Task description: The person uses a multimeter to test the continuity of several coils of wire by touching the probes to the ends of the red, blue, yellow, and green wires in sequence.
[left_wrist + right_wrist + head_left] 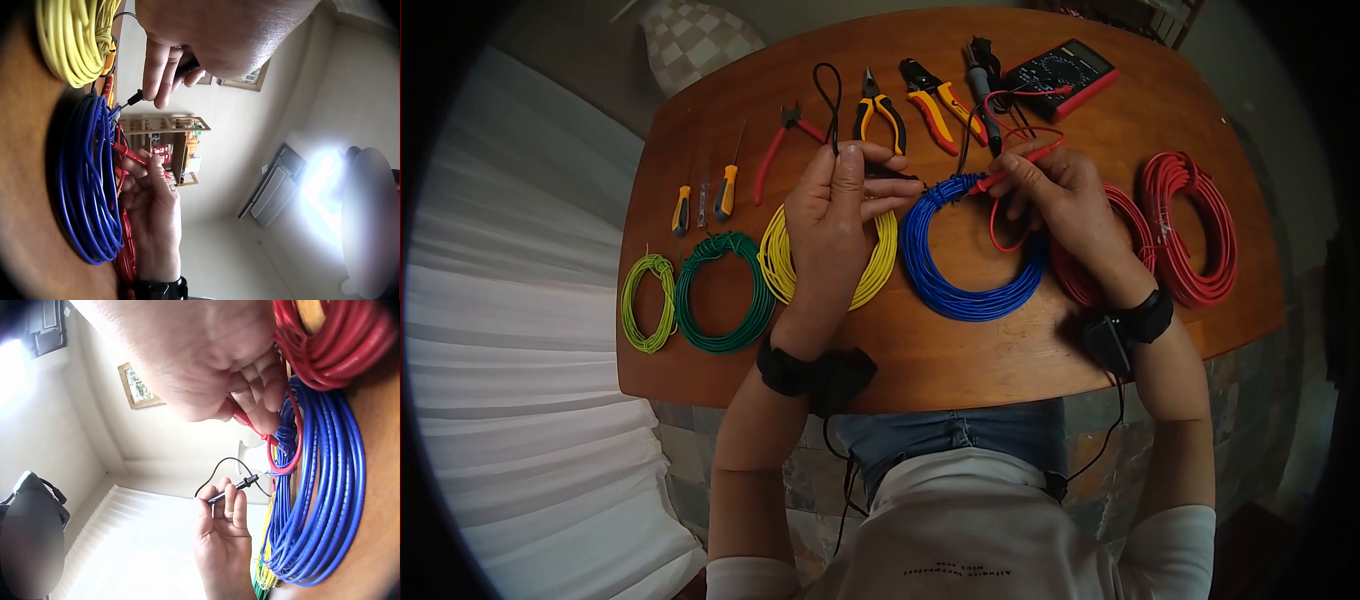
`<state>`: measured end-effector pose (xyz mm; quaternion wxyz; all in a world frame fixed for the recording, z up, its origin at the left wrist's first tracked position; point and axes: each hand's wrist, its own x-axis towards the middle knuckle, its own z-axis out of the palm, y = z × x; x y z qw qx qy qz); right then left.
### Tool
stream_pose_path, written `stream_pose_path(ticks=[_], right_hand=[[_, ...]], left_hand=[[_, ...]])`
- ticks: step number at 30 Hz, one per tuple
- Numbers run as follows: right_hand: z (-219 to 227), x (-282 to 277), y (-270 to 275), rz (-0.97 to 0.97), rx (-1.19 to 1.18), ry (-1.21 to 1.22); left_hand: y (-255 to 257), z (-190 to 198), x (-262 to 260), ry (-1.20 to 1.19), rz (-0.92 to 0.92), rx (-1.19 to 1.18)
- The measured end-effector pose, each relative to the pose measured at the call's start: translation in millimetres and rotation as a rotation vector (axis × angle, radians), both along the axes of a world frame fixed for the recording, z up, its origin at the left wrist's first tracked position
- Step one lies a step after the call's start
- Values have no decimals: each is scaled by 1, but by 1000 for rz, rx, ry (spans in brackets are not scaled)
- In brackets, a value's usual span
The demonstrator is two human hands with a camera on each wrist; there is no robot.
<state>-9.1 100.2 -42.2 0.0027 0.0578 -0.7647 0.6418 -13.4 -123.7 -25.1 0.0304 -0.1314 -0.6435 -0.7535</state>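
My left hand (825, 220) pinches a black multimeter probe (232, 489) between thumb and fingers. Its metal tip points at the bound top of a blue wire coil (918, 262). From the other side, my right hand (1068, 200) grips a red probe (130, 154), with its tip right by the same part of the coil. The red lead loops down under my right fingers. Both leads belong with the multimeter (1060, 78) at the back right. A yellow coil (880, 270) lies partly behind my left hand, and a red coil (1135, 220) is partly covered by my right.
Light green (635, 325) and dark green coils (690, 325) lie left, a larger red coil (1215, 255) right. Along the back are screwdrivers (726, 192), red-handled cutters (772, 165), pliers (880, 115), wire strippers (940, 110) and a soldering iron (980, 85).
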Motion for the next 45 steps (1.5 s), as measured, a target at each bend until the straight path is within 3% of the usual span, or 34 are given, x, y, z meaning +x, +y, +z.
stream_pose_path(ticks=[16, 22, 31, 39, 45], right_hand=[[2, 1, 0, 16, 27, 0], [9, 3, 3, -145, -101, 91], [0, 0, 1, -17, -76, 66], [-8, -4, 2, -8, -54, 79], [-6, -3, 1, -7, -48, 74]], left_hand=[[-1, 0, 0, -2, 1, -14], [-4, 8, 3, 94, 80, 2], [-2, 1, 0, 65, 59, 10], [2, -5, 1, 16, -17, 37], [0, -4, 1, 30, 25, 18]])
